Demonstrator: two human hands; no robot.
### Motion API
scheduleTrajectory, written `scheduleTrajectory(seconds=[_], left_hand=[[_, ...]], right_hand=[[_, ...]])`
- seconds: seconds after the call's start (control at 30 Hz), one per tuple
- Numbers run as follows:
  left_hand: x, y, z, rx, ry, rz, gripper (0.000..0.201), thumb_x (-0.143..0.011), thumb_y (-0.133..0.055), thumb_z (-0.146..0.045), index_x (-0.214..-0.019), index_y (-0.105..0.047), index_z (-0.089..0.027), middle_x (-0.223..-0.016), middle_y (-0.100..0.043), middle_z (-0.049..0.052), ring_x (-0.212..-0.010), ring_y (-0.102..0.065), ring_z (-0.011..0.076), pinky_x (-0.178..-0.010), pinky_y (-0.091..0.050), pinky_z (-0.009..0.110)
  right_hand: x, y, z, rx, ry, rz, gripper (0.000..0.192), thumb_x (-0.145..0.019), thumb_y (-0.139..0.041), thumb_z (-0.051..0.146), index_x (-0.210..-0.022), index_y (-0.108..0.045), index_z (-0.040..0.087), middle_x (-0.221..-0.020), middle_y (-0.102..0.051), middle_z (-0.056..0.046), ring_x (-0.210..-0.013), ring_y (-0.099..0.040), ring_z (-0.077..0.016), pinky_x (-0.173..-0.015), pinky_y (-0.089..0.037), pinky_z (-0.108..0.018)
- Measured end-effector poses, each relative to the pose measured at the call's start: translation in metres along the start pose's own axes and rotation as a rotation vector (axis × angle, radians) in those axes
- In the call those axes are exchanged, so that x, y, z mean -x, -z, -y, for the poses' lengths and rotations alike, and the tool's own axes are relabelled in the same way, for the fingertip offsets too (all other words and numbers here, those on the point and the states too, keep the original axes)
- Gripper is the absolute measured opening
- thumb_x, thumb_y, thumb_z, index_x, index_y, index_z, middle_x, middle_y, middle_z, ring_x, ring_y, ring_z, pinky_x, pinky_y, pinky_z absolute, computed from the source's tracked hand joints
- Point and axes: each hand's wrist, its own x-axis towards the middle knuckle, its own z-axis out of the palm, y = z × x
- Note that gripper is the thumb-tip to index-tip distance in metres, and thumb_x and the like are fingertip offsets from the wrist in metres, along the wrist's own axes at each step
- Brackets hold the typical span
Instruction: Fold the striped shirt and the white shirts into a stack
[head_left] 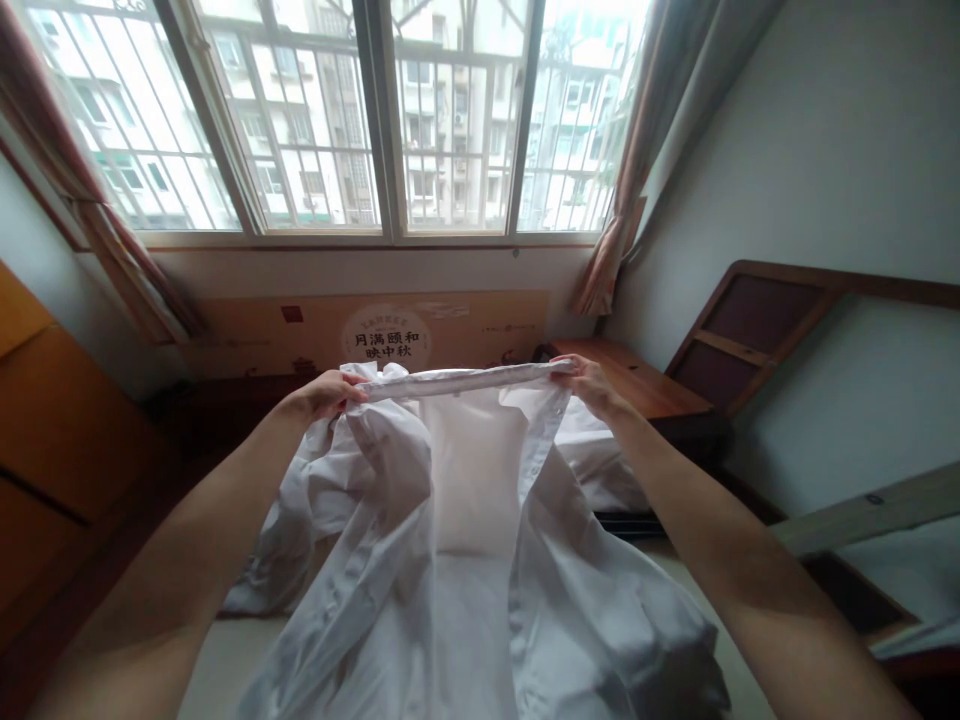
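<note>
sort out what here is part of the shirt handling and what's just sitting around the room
In hand:
- white shirt, stretched by its collar
- left hand, gripping one collar end
- right hand, gripping the other end

Lying about:
- printed cardboard box under the window
- wooden bedside table
- headboard
- curtains

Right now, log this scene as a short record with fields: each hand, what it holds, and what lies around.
left hand: grips one end of the shirt's stretched top edge
right hand: grips the other end
held item: white shirt, front open, hanging down from the hands
below: bed, pale surface
behind: cardboard box with printed characters, under the window
right side: wooden nightstand and headboard
</note>
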Motion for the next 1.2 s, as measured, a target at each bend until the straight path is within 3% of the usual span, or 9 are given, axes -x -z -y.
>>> scheduleTrajectory(seconds=[0.17, 0.3, 0.43, 0.53, 0.67, 0.8, 0.97, 1.1, 1.2], left_hand=[[0.006, 0.0, -0.006, 0.002, -0.158, 0.09, 0.068, -0.048, -0.076, -0.008, -0.114, -0.062, -0.011, -0.083, -0.068, 0.007, -0.063, -0.059, 0.0133, -0.057, -0.047, 0.023], [0.005, 0.0, -0.009, 0.009, -0.21, 0.021, 0.062, -0.055, -0.078, -0.016, -0.114, -0.061, -0.013, -0.082, -0.066, 0.007, -0.061, -0.057, 0.0111, -0.057, -0.045, 0.022], [-0.004, 0.001, 0.0, -0.21, -0.089, -0.181, 0.048, -0.051, -0.083, -0.023, -0.094, -0.066, -0.013, -0.062, -0.061, 0.001, -0.048, -0.051, 0.0106, -0.044, -0.036, 0.02], [-0.006, 0.003, 0.005, -0.306, -0.001, -0.203, 0.043, -0.051, -0.085, -0.035, -0.082, -0.066, -0.012, -0.056, -0.059, 0.001, -0.045, -0.049, 0.0113, -0.04, -0.031, 0.019], [0.0, 0.007, 0.002, -0.084, 0.002, -0.011, 0.051, -0.053, -0.084, -0.043, -0.091, -0.069, -0.013, -0.075, -0.068, 0.008, -0.058, -0.058, 0.0156, -0.046, -0.042, 0.021], [0.006, 0.007, -0.004, 0.05, -0.076, 0.151, 0.06, -0.048, -0.087, -0.03, -0.103, -0.068, -0.013, -0.094, -0.07, 0.012, -0.072, -0.063, 0.0177, -0.061, -0.05, 0.024], [-0.001, 0.006, -0.007, -0.551, -0.124, 0.036, 0.031, -0.047, -0.08, -0.025, -0.074, -0.071, -0.014, -0.066, -0.065, 0.002, -0.064, -0.06, 0.0181, -0.053, -0.044, 0.022], [-0.003, -0.008, -0.026, -1.124, -0.194, -0.222, 0.019, -0.063, -0.067, -0.036, -0.064, -0.067, -0.017, -0.067, -0.064, 0.004, -0.075, -0.062, 0.0222, -0.06, -0.043, 0.024], [-0.005, -0.037, -0.048, -1.252, -0.22, -0.352, 0.018, -0.068, -0.063, -0.033, -0.077, -0.066, -0.018, -0.086, -0.068, 0.008, -0.088, -0.063, 0.025, -0.069, -0.045, 0.026]], right_hand=[[0.004, 0.002, 0.02, 0.138, -0.232, 0.288, 0.03, -0.067, -0.072, 0.021, -0.095, -0.063, 0.014, -0.065, -0.062, -0.001, -0.049, -0.054, -0.0114, -0.041, -0.044, -0.021], [0.0, 0.002, 0.026, 0.136, -0.192, 0.145, 0.021, -0.076, -0.068, 0.022, -0.094, -0.062, 0.014, -0.058, -0.058, 0.001, -0.044, -0.051, -0.0084, -0.036, -0.038, -0.016], [-0.005, 0.002, 0.021, 0.201, -0.24, -0.015, 0.012, -0.075, -0.069, 0.017, -0.083, -0.06, 0.013, -0.05, -0.053, 0.003, -0.039, -0.047, -0.0073, -0.036, -0.038, -0.017], [-0.007, 0.003, 0.016, 0.0, -0.299, -0.068, 0.008, -0.079, -0.064, 0.016, -0.084, -0.058, 0.015, -0.058, -0.057, 0.001, -0.044, -0.051, -0.0082, -0.043, -0.045, -0.019], [-0.006, 0.001, 0.012, -0.244, -0.312, -0.118, 0.006, -0.084, -0.053, 0.011, -0.085, -0.056, 0.016, -0.067, -0.059, 0.0, -0.052, -0.055, -0.0092, -0.052, -0.049, -0.021], [-0.002, -0.003, 0.011, -0.349, -0.344, 0.009, 0.02, -0.085, -0.049, 0.007, -0.098, -0.06, 0.019, -0.071, -0.062, 0.0, -0.058, -0.058, -0.0088, -0.057, -0.05, -0.021], [0.001, -0.001, 0.013, -0.149, -0.433, 0.119, 0.011, -0.073, -0.065, 0.005, -0.081, -0.065, 0.013, -0.068, -0.065, -0.002, -0.057, -0.059, -0.0091, -0.06, -0.05, -0.021], [-0.005, -0.004, 0.016, 0.084, -0.393, -0.069, 0.012, -0.072, -0.067, 0.011, -0.062, -0.06, 0.012, -0.05, -0.056, 0.001, -0.043, -0.048, -0.0064, -0.046, -0.042, -0.018], [-0.014, -0.023, 0.024, 0.187, -0.281, -0.303, 0.004, -0.071, -0.065, 0.014, -0.069, -0.061, 0.014, -0.053, -0.056, 0.002, -0.043, -0.046, -0.0069, -0.043, -0.039, -0.018]])
